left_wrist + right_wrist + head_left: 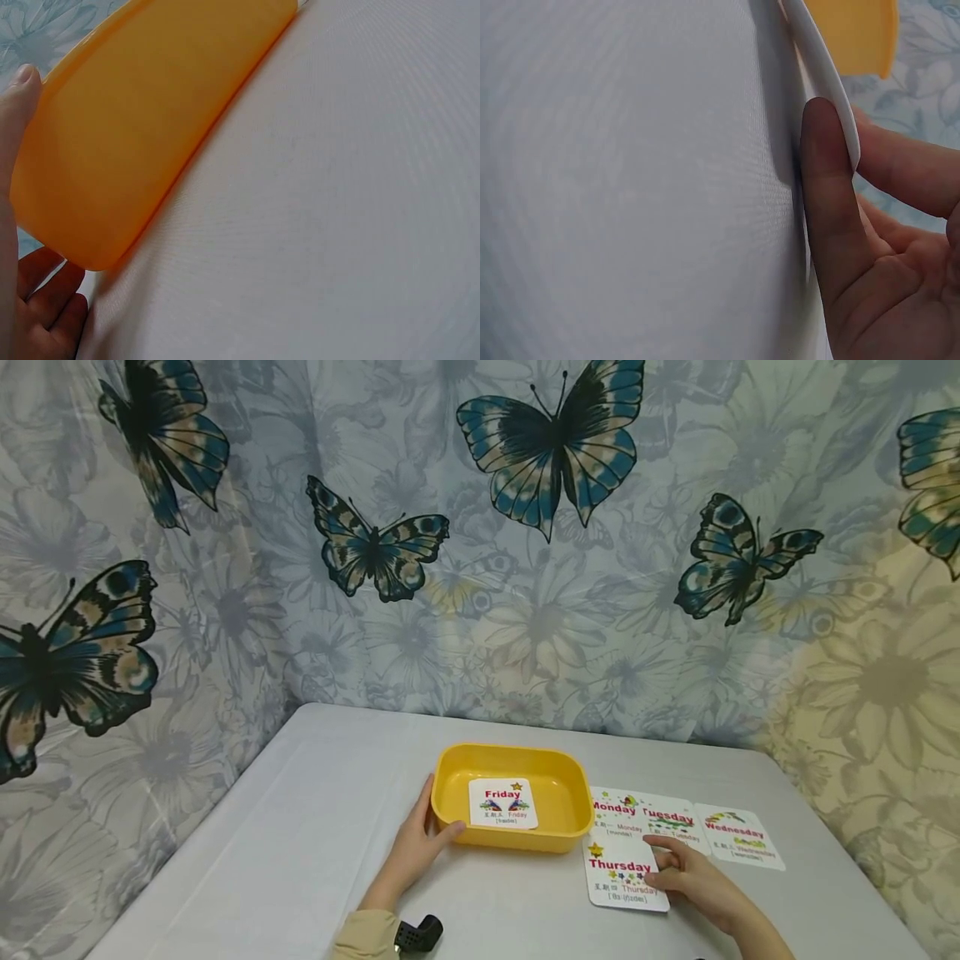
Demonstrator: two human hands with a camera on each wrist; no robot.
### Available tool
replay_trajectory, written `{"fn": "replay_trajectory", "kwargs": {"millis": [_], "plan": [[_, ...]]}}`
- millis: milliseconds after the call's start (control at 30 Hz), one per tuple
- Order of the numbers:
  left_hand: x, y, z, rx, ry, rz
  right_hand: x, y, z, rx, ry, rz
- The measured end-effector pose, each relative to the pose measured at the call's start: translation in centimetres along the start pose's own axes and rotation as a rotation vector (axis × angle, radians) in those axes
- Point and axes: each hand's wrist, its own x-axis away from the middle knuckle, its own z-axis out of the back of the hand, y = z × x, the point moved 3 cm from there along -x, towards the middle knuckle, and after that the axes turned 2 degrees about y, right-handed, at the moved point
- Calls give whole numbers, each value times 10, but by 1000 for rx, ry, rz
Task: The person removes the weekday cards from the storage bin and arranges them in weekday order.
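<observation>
My left hand [412,852] grips the left end of a yellow plastic tray [525,840], thumb at its near side and fingers around the end. In the left wrist view the tray wall [112,150] lies between thumb and fingers. Inside the tray lies a Friday card [502,818]. With my right hand [699,889] I pinch the right edge of the Thursday card [621,887]. The right wrist view shows this white card [829,82] edge-on between thumb and finger, tilted off the cloth.
Behind the Thursday card lie the Monday card [615,814], the Tuesday card [675,821] and the Wednesday card [741,837] in a row. A white cloth covers the table [300,827]. Butterfly-print curtains [525,610] hang around it. A black wrist device [422,935] shows by my left sleeve.
</observation>
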Motion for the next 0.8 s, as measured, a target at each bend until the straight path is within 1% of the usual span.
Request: {"fn": "replay_trajectory", "kwargs": {"millis": [233, 567, 667, 800], "plan": [[0, 1, -1, 7, 4, 11, 2, 1, 1, 14, 24, -23], [1, 2, 0, 0, 12, 21, 2, -4, 0, 161, 47, -16], [1, 1, -1, 0, 7, 22, 2, -5, 0, 169, 47, -35], [0, 1, -2, 4, 2, 19, 2, -4, -1, 168, 41, -38]]}}
